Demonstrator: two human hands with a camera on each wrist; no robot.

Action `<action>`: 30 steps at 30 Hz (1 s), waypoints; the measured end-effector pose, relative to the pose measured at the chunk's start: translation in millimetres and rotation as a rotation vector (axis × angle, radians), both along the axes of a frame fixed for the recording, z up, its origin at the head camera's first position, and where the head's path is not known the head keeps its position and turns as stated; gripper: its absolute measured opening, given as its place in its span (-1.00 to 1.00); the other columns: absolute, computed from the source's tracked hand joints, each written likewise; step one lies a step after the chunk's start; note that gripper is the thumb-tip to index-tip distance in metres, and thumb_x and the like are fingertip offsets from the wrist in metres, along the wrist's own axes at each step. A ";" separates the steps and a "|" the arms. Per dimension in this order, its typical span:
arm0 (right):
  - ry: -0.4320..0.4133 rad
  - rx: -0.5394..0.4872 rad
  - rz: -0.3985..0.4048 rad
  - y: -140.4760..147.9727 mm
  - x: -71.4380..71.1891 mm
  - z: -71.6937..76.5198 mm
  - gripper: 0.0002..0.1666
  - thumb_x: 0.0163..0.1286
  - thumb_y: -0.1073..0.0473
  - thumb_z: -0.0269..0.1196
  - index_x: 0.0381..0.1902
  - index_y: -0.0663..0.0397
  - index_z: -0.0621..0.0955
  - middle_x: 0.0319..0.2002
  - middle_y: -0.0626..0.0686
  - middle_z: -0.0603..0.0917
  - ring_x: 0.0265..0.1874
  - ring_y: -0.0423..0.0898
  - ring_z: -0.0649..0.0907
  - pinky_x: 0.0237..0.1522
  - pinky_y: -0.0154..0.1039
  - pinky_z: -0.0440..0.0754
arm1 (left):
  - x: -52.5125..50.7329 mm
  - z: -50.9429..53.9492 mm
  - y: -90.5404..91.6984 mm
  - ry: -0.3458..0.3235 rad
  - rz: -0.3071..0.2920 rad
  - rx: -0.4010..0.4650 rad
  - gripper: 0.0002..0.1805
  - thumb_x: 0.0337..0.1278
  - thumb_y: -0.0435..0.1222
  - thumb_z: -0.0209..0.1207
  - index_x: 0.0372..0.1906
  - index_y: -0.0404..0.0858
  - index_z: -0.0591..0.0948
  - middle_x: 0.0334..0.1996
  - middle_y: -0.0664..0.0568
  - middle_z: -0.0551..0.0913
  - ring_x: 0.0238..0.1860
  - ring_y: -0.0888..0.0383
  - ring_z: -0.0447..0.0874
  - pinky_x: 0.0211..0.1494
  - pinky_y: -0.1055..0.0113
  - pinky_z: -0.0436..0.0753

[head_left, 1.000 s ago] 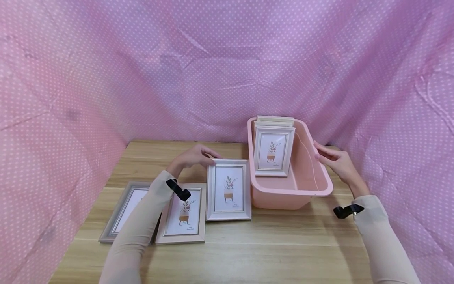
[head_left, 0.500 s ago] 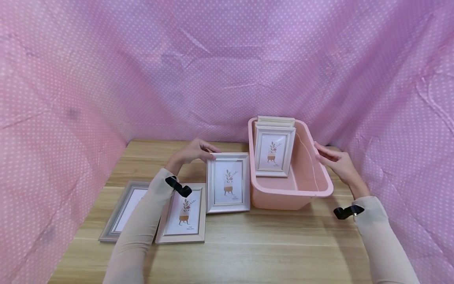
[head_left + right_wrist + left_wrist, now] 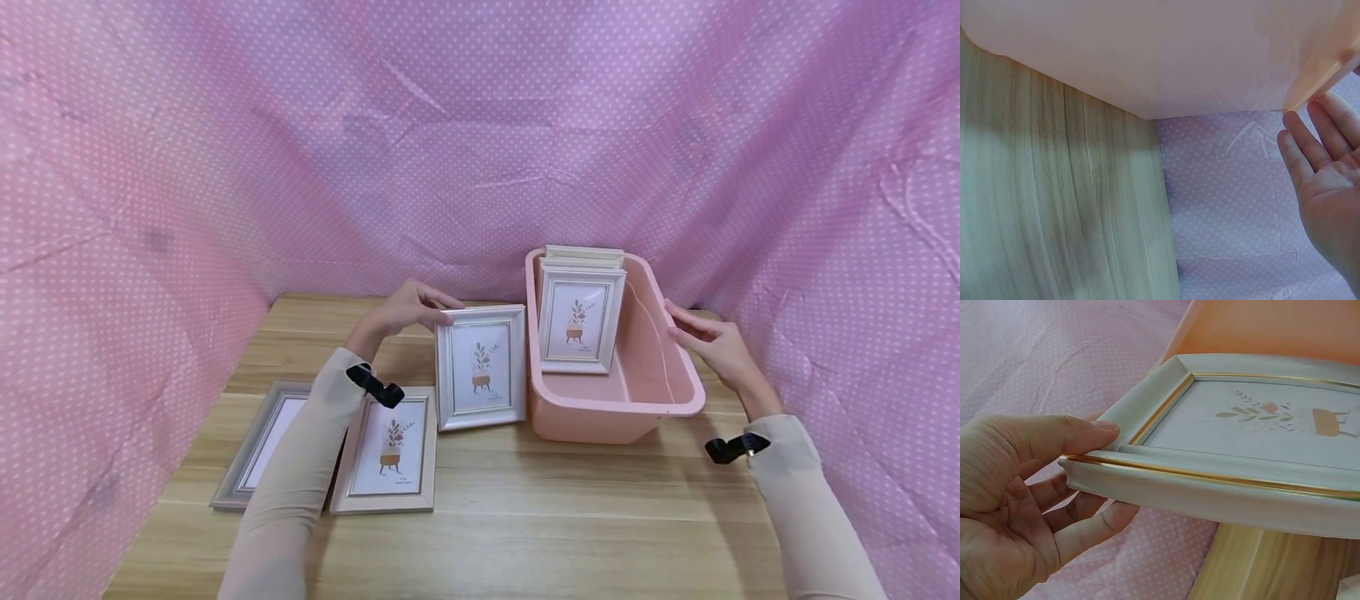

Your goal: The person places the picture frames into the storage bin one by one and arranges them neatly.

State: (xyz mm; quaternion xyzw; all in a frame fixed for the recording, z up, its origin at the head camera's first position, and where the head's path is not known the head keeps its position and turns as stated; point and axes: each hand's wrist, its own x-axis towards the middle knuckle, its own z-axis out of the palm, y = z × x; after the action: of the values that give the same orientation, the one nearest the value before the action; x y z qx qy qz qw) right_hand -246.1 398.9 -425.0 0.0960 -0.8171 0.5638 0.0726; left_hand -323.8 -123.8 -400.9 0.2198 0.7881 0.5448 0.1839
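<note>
My left hand (image 3: 411, 310) pinches the upper left corner of a white picture frame (image 3: 443, 383), thumb on the front and fingers behind. A gold line edges this frame in the left wrist view, and a potted plant print fills it. It stands tilted just left of the pink plastic bin (image 3: 600, 423). On the bin's right rim, my right hand (image 3: 716, 350) holds on with thumb and fingertips; the right wrist view shows those fingers (image 3: 1310, 147) under the rim. Several frames lean inside the bin, with a white picture frame (image 3: 545, 333) in front.
Left of the held frame, a beige picture frame (image 3: 427, 450) lies face up on the wooden table (image 3: 525, 533). A grey picture frame (image 3: 258, 425) lies beyond it, partly hidden by my left sleeve (image 3: 288, 483). Pink dotted cloth (image 3: 465, 150) hangs behind and at both sides.
The left hand has raised the white picture frame and moved it slightly away from me, with its lower edge turning a little. The right hand and bin have stayed put.
</note>
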 end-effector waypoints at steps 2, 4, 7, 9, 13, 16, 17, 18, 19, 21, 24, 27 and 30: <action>-0.001 -0.002 0.001 0.0 0.3 -0.9 -0.44 0.41 0.34 0.31 0.33 0.37 0.48 0.17 -0.41 0.65 0.08 -0.58 0.61 0.04 -0.65 0.58 | -0.2 2.2 -1.1 0.004 0.010 0.003 -0.65 0.16 -0.45 0.36 0.07 -0.44 0.70 -0.13 -0.22 0.81 -0.34 0.18 0.79 -0.19 0.23 0.82; -0.001 -0.001 0.000 0.1 0.7 -1.6 -0.44 0.41 0.34 0.31 0.33 0.37 0.48 0.17 -0.41 0.65 0.08 -0.58 0.60 0.03 -0.65 0.58 | -0.5 4.8 -1.9 0.006 0.018 0.013 -0.65 0.16 -0.46 0.35 0.07 -0.44 0.70 -0.11 -0.24 0.80 -0.32 0.17 0.80 -0.19 0.22 0.82; -0.003 0.006 -0.005 0.5 1.2 -2.5 -0.44 0.42 0.32 0.31 0.33 0.34 0.49 0.19 -0.39 0.64 0.08 -0.58 0.60 0.04 -0.66 0.57 | -0.4 9.3 -2.8 0.013 0.029 0.030 -0.64 0.15 -0.48 0.34 0.07 -0.47 0.69 -0.09 -0.29 0.79 -0.32 0.16 0.80 -0.20 0.21 0.83; -0.004 0.017 -0.011 1.1 1.0 -2.9 -0.44 0.42 0.31 0.32 0.34 0.30 0.49 0.21 -0.35 0.63 0.08 -0.58 0.60 0.04 -0.66 0.57 | -0.6 12.5 -3.7 0.021 0.036 0.042 -0.63 0.14 -0.50 0.34 0.08 -0.50 0.67 -0.09 -0.33 0.78 -0.34 0.17 0.80 -0.22 0.22 0.82; -0.014 0.027 -0.013 2.1 0.1 -2.7 -0.43 0.42 0.28 0.32 0.35 0.24 0.49 0.26 -0.25 0.61 0.07 -0.57 0.61 0.05 -0.65 0.58 | -0.2 20.4 -6.8 0.028 0.067 0.050 -0.62 0.13 -0.51 0.34 0.08 -0.52 0.67 -0.08 -0.34 0.77 -0.36 0.19 0.79 -0.22 0.23 0.82; -0.018 0.026 -0.009 1.9 -0.1 -1.0 -0.43 0.42 0.27 0.32 0.36 0.23 0.49 0.28 -0.21 0.60 0.07 -0.56 0.61 0.05 -0.63 0.59 | 1.0 26.9 -9.9 0.040 0.093 0.062 -0.62 0.12 -0.51 0.35 0.07 -0.52 0.66 -0.09 -0.29 0.79 -0.36 0.18 0.79 -0.20 0.21 0.83; -0.018 0.027 -0.009 1.8 0.0 -0.4 -0.43 0.43 0.27 0.32 0.36 0.23 0.49 0.28 -0.21 0.60 0.07 -0.56 0.61 0.05 -0.63 0.59 | 1.1 28.7 -10.9 0.044 0.099 0.067 -0.62 0.13 -0.52 0.35 0.07 -0.53 0.66 -0.12 -0.26 0.80 -0.35 0.17 0.80 -0.19 0.20 0.83; -0.016 0.028 -0.010 1.5 0.3 0.2 -0.43 0.43 0.27 0.32 0.36 0.23 0.49 0.28 -0.21 0.60 0.07 -0.56 0.62 0.05 -0.63 0.59 | 1.3 30.3 -11.9 0.049 0.107 0.070 -0.63 0.13 -0.52 0.34 0.07 -0.53 0.66 -0.12 -0.24 0.80 -0.35 0.17 0.80 -0.18 0.20 0.83; -0.015 0.030 -0.011 1.6 0.3 0.4 -0.43 0.43 0.27 0.32 0.36 0.22 0.49 0.28 -0.20 0.60 0.06 -0.56 0.62 0.04 -0.62 0.59 | 1.4 31.6 -12.7 0.053 0.113 0.078 -0.63 0.13 -0.53 0.34 0.07 -0.53 0.66 -0.15 -0.22 0.81 -0.34 0.17 0.80 -0.18 0.21 0.83; -0.015 0.030 -0.012 1.4 0.2 0.6 -0.43 0.43 0.26 0.32 0.36 0.20 0.50 0.28 -0.20 0.60 0.06 -0.55 0.62 0.04 -0.62 0.60 | 1.5 34.3 -14.4 0.059 0.126 0.079 -0.63 0.14 -0.52 0.34 0.08 -0.52 0.66 -0.16 -0.20 0.82 -0.32 0.17 0.80 -0.16 0.22 0.83; -0.016 0.017 -0.005 0.9 0.2 0.4 -0.43 0.42 0.27 0.32 0.36 0.24 0.49 0.26 -0.26 0.61 0.06 -0.55 0.63 0.03 -0.60 0.61 | 0.7 37.9 -17.2 0.053 0.150 0.091 -0.63 0.15 -0.50 0.34 0.09 -0.49 0.66 -0.17 -0.16 0.82 -0.31 0.17 0.81 -0.13 0.23 0.82; -0.020 0.002 0.002 0.5 0.4 -0.3 -0.42 0.42 0.28 0.32 0.36 0.29 0.48 0.24 -0.30 0.62 0.05 -0.54 0.64 0.02 -0.59 0.63 | -0.5 42.1 -19.4 0.041 0.187 0.112 -0.62 0.16 -0.48 0.35 0.10 -0.46 0.67 -0.19 -0.12 0.83 -0.29 0.16 0.81 -0.10 0.23 0.82; -0.020 0.007 0.001 1.0 1.1 -1.5 -0.42 0.43 0.28 0.31 0.36 0.28 0.47 0.25 -0.29 0.62 0.05 -0.54 0.63 0.02 -0.59 0.63 | -0.8 47.8 -20.2 0.033 0.238 0.143 -0.63 0.16 -0.48 0.36 0.10 -0.43 0.68 -0.21 -0.08 0.82 -0.29 0.16 0.81 -0.11 0.22 0.82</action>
State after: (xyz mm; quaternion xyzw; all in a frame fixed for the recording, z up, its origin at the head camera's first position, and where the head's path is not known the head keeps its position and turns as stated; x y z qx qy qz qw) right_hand -245.0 399.9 -426.5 0.0910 -0.8196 0.5620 0.0637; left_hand -324.6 -144.1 -353.1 0.1464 0.7706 0.6139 0.0889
